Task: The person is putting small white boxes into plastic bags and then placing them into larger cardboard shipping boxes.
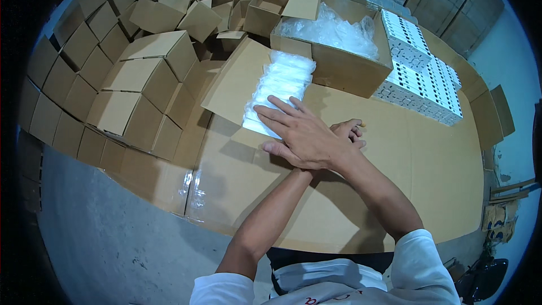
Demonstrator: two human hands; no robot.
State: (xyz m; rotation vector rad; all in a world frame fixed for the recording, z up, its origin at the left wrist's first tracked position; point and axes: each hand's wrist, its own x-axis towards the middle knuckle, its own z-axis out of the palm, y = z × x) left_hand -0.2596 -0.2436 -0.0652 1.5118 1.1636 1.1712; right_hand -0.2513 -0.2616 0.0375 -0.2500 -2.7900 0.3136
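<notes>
Looking down on a cardboard-covered worktop (406,175), we see a person's bare forearms crossed near the wrists, the right passing over the left. The right hand (302,135) lies palm down near the centre, open with its fingers spread over the near end of a row of white packets (281,82) in clear film; it is not gripped around them. The left hand (345,131) emerges beyond the crossing toward 3 o'clock, its fingers loosely curled. A small orange-yellow spot shows at its fingertips, but we cannot tell whether those fingers hold anything.

The packets, packed close together, stretch from the right hand toward 12 o'clock, beside a raised cardboard panel (234,82) at 11. At 1 o'clock we find a large open carton (344,70) heaped with clear plastic bags (333,29), and just beside it, at 2, stacked white boxes (420,87) marked with dark spots. Brown cartons (132,73) fill the 10 o'clock side, the nearer ones with their tops folded down. At 8 o'clock we note glossy clear tape (195,189) on the cardboard, with grey floor (124,214) past the edge.
</notes>
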